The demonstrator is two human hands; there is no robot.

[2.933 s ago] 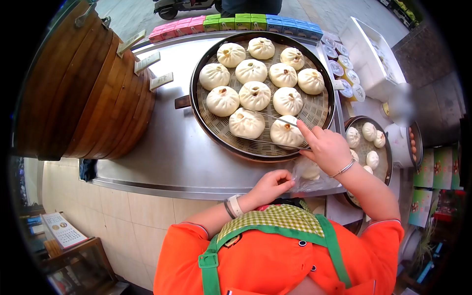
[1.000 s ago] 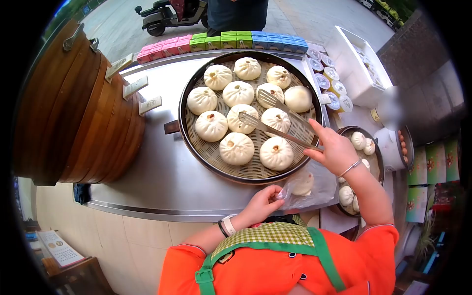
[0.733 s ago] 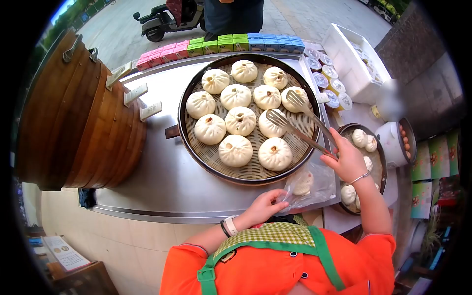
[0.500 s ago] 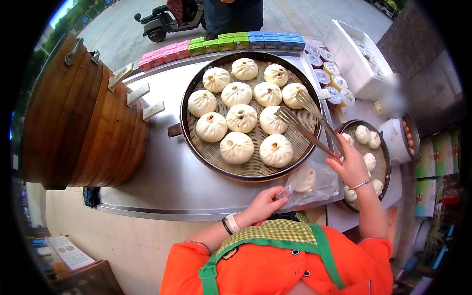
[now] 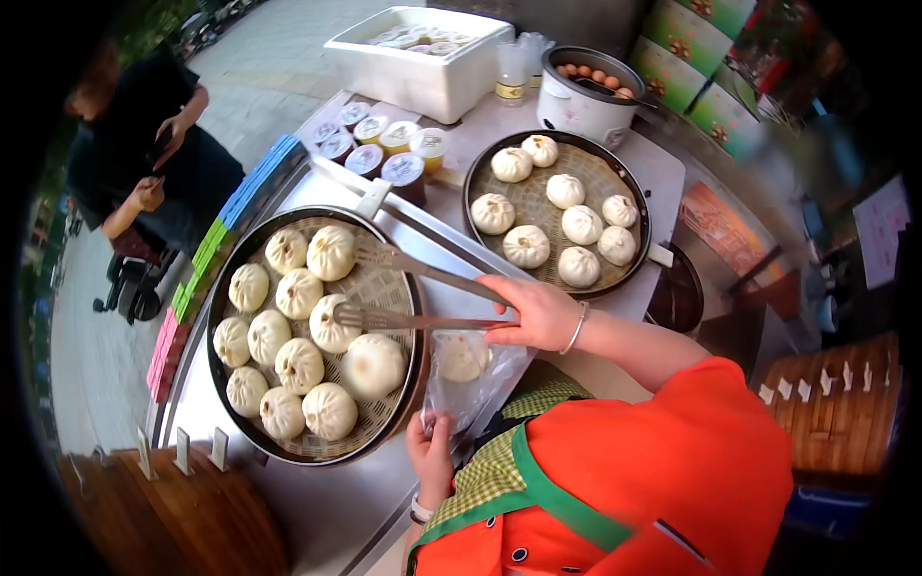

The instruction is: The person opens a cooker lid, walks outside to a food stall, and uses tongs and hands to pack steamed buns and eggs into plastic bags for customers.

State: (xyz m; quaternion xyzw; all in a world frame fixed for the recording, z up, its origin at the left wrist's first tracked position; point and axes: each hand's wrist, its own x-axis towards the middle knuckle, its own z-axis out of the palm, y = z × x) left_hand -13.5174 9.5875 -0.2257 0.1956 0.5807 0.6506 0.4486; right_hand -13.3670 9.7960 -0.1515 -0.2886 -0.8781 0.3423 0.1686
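Observation:
My right hand (image 5: 538, 315) is closed around metal tongs (image 5: 437, 272), whose slotted ends are spread apart over the large round tray (image 5: 389, 437). One end reaches beside a pleated bun (image 5: 330, 252); the other overlaps the edge of another bun (image 5: 334, 324). Nothing is gripped between them. Several buns lie on the tray's woven liner, and one bun (image 5: 373, 367) shows a smooth, unpleated face. With fingers pinched, my left hand (image 5: 431, 451) holds a clear plastic bag (image 5: 475, 398) by its edge. A pale bun (image 5: 463, 355) shows through the bag.
A smaller tray of buns (image 5: 629, 278), lidded cups (image 5: 403, 171), a white foam box (image 5: 423, 77) and a pot of eggs (image 5: 586, 106) stand beyond. Coloured cartons (image 5: 206, 248) line the counter edge. Wooden steamers (image 5: 182, 509) stand lower left. A person (image 5: 158, 163) stands across the counter.
The view has swung to the right, bringing the smaller tray further in. My hands keep the tongs and bag. One bun near the tray's edge now shows a smooth face instead of pleats.

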